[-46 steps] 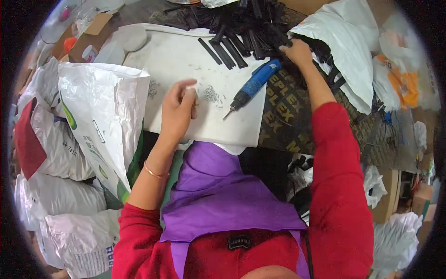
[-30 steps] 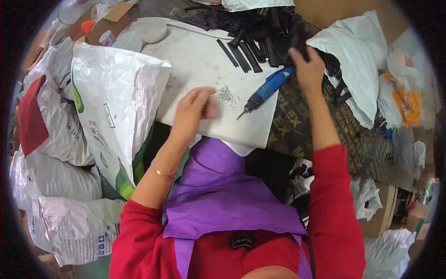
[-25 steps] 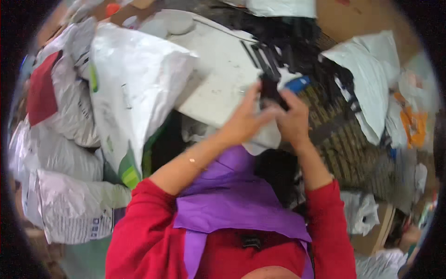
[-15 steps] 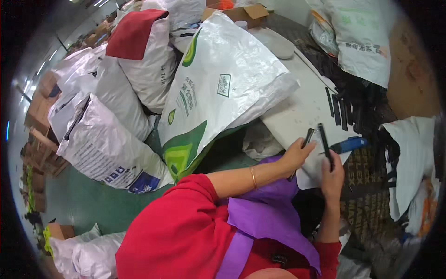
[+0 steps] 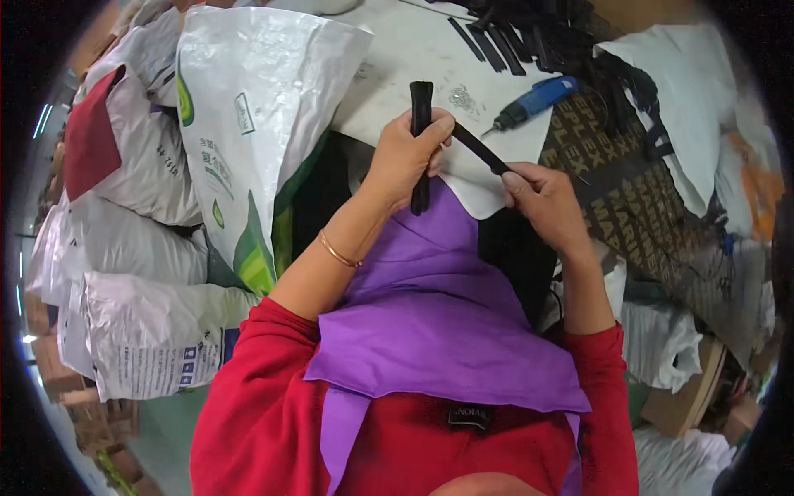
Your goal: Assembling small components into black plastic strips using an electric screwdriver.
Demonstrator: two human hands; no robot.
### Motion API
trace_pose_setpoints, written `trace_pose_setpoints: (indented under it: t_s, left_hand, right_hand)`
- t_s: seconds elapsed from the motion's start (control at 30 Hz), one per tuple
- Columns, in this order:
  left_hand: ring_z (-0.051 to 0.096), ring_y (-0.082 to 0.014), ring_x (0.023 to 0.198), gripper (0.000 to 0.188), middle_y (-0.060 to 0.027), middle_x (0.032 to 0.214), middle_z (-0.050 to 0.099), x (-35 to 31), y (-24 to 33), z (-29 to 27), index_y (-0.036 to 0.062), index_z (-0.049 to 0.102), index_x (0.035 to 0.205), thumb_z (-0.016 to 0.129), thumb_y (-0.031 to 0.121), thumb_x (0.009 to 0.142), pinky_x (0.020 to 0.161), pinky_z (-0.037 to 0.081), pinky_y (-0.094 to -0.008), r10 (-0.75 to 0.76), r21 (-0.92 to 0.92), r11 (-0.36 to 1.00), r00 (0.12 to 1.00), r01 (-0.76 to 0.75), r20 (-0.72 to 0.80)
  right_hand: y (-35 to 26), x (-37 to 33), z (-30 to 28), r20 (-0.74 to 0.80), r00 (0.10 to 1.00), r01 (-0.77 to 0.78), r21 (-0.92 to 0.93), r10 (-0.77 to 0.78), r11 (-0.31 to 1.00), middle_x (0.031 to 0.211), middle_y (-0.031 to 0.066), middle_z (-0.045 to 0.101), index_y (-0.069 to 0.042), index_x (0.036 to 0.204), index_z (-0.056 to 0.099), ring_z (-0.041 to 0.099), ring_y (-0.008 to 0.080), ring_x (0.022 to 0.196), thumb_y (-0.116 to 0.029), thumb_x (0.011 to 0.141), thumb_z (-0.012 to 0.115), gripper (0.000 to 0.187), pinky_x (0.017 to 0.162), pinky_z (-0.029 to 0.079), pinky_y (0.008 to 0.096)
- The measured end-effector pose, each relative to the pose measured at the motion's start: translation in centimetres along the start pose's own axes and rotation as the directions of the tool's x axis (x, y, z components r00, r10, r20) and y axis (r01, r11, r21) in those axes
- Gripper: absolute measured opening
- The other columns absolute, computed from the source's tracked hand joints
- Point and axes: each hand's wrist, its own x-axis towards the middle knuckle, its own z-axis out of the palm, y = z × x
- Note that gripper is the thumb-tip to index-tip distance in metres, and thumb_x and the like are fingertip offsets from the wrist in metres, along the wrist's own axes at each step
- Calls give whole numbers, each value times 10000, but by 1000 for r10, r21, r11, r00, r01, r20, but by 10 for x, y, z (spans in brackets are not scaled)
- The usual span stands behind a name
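Observation:
Held nearly upright in my left hand [image 5: 404, 157] is a bundle of flat black strips [image 5: 422, 101], closed in by the fingers. My right hand [image 5: 547, 203] pinches the lower right end of another black strip [image 5: 478, 150]. That strip slants up to the left, its other end at my left thumb and fingertips. Both hands are above the near part of a white work board [image 5: 385, 54]. On the board, to the right, lies a blue handheld power tool [image 5: 536, 104] with a thin metal tip. Several loose black strips [image 5: 488, 48] lie beyond it.
A large white and green woven sack [image 5: 248, 91] stands against the board's left side. More stuffed white sacks [image 5: 157, 331] crowd the left. To the right are a printed brown panel [image 5: 628, 198], a tangle of black strips [image 5: 571, 25] and a white bag [image 5: 678, 99].
The view has shifted, looking more steeply down. My left hand's bundle has turned more upright, and the strip in my right hand now slants across to my left fingers.

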Motion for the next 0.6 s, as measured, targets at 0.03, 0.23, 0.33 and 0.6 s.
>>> trace_pose_setpoints:
  t_s: [0.03, 0.23, 0.33, 0.6]
  left_hand:
    - [419, -87, 501, 242, -33, 728, 505, -1, -3, 0, 0, 511, 989, 563, 207, 873, 447, 349, -221, -10, -2, 1000, 1000, 10, 6]
    - [428, -87, 492, 155, -32, 700, 510, -7, -19, 10, 25, 516, 892, 588, 157, 855, 458, 364, -234, -87, -189, 977, 994, 97, 58]
    - [435, -92, 487, 231, -39, 691, 506, -10, -30, 20, 27, 507, 876, 520, 256, 901, 450, 363, -235, -127, -63, 988, 971, 142, 202]
    - [520, -140, 585, 329, -67, 712, 538, -13, -36, 30, 14, 496, 1104, 473, 280, 913, 544, 403, -231, 16, 538, 828, 966, -158, 258]
  right_hand:
    - [1, -3, -2, -71, 997, 11, 34, -9, 999, 655, 16, 564, 35, 939, 611, 517, 79, 619, -130, 845, 573, 194, 570, 405, 212]
    - [-2, -7, -6, -494, 869, 223, 384, -5, 896, 673, 51, 573, 12, 881, 602, 540, 104, 614, -41, 792, 638, 110, 559, 426, 209]
    - [6, 2, 11, -529, 841, 323, 660, 114, 678, 751, 61, 583, 25, 965, 567, 552, 122, 612, -112, 825, 639, 209, 561, 444, 228]
    - [18, 14, -16, -383, 923, 234, 474, -41, 849, 791, 71, 606, 8, 932, 542, 558, 113, 654, -202, 873, 584, 222, 615, 457, 236]
